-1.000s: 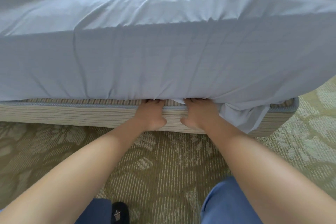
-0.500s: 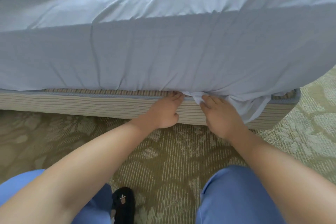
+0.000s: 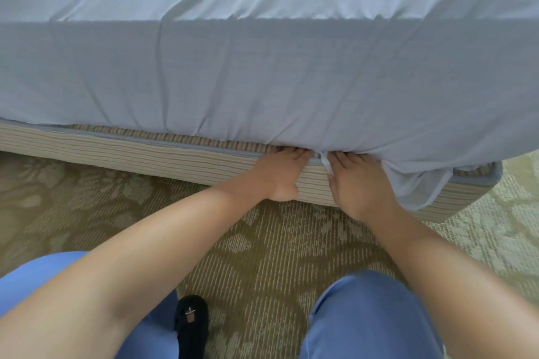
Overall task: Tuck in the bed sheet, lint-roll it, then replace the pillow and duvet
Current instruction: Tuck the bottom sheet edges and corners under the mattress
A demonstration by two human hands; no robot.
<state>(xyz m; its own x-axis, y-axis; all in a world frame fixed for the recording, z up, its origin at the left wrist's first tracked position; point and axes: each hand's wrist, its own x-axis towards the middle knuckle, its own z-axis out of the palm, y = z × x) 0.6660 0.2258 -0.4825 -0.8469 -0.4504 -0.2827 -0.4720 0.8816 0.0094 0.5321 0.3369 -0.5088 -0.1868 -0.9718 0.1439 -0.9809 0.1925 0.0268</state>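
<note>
pale blue bed sheet [image 3: 262,76] draped over the mattress top and down its near side, lower edge gathered at the seam above the striped bed base [image 3: 163,154]. left hand [image 3: 280,176] at that seam, fingers straight and pushed in under the sheet edge, fingertips hidden beneath the cloth, thumb tucked below against the base. right hand [image 3: 360,183] just beside it, fingers likewise extended and slid under the edge, a small white fold of sheet poking out between the two hands; whether any fingers curl round cloth under there, cannot tell. loose corner of sheet [image 3: 417,186] hanging untucked over the base, right of the right hand. patterned olive carpet [image 3: 262,242] below, blue trouser knees [image 3: 370,315] and a black slipper [image 3: 191,320] at the bottom.
</note>
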